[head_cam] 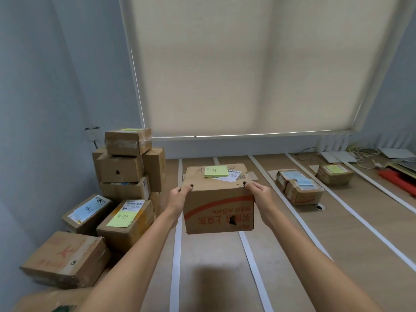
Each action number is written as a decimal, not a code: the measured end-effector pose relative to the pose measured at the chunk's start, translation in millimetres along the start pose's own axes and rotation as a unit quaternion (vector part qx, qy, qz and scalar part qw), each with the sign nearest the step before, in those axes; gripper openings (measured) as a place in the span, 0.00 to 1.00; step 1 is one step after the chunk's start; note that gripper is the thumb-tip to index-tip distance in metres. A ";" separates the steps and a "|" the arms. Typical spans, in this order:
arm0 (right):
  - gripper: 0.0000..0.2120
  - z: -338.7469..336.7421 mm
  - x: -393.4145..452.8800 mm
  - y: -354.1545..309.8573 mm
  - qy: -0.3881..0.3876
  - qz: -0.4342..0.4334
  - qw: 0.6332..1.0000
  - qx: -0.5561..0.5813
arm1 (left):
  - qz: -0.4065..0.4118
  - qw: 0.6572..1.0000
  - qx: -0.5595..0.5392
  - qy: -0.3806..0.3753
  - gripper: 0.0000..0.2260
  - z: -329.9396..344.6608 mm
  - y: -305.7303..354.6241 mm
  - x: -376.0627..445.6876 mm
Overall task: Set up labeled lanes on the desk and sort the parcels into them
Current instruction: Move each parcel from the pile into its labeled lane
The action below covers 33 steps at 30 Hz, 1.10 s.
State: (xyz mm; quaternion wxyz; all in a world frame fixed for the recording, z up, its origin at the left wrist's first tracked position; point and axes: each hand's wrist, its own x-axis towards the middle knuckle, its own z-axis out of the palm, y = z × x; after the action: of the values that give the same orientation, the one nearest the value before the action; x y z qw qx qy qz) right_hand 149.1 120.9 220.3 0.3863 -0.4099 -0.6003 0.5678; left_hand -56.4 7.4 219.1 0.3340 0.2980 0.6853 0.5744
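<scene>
Both forearms are reaching out from the bottom edge, ending at a box (219,206) held between the hands. Left hand (180,195) is gripping the box's left top edge, thumb curled over the lid; right hand (258,192) is clasping the right top edge the same way, fingers down the far side. Whether the box is resting on the desk (315,255) or hanging just above it, I cannot tell. It is sitting between two white tape strips (177,233), in the lane directly ahead of the arms. A green note (216,171) with handwriting is lying on the lid beyond the thumbs, beside a torn shipping label (234,176). Red print is showing upside down on the near face, with a punched hole low on it.

Left of the grip, a pile of boxes (126,167) is standing against the wall, and more boxes are lying nearer, one carrying its own green slip (120,218).

Right of the grip, past another strip, two small boxes (299,188) with blue labels are sitting touching in one lane. Further right, one small box (334,174) with a green note is sitting in the next lane. Beyond it, cables (362,154) and a red item (396,176) are lying near the desk's far corner.
</scene>
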 end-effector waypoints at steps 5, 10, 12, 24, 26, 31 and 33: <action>0.12 12.9 9.5 17.5 0.003 0.010 1.000 -0.021 | -0.015 0.999 -0.036 0.000 0.13 12.5 -20.3 6.7; 0.17 9.4 16.5 43.5 0.007 0.034 0.999 -0.025 | -0.010 0.998 -0.064 -0.004 0.13 28.0 -37.0 19.2; 0.17 -0.9 18.3 53.4 0.017 0.043 0.999 -0.023 | -0.014 0.998 -0.062 -0.012 0.13 41.0 -42.6 21.2; 0.18 -158.1 74.5 84.4 0.034 0.057 0.998 -0.012 | 0.017 0.999 -0.048 -0.003 0.12 207.2 -37.5 18.3; 0.19 -197.2 80.2 93.8 0.023 0.052 0.998 0.003 | 0.022 0.999 -0.047 0.006 0.13 247.4 -39.2 11.9; 0.23 -309.6 78.6 124.2 -0.030 0.081 0.996 -0.006 | -0.007 0.999 -0.045 0.003 0.14 350.8 -39.5 -11.8; 0.23 -348.9 82.2 128.7 -0.034 0.101 0.994 -0.013 | -0.021 0.999 -0.032 -0.005 0.16 389.6 -37.1 -18.1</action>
State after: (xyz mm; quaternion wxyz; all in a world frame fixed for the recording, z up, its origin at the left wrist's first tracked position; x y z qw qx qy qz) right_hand 450.1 327.2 111.5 0.3016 -0.4538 -0.5759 0.6095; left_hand 265.2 216.2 139.1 0.3586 0.2752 0.6709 0.5879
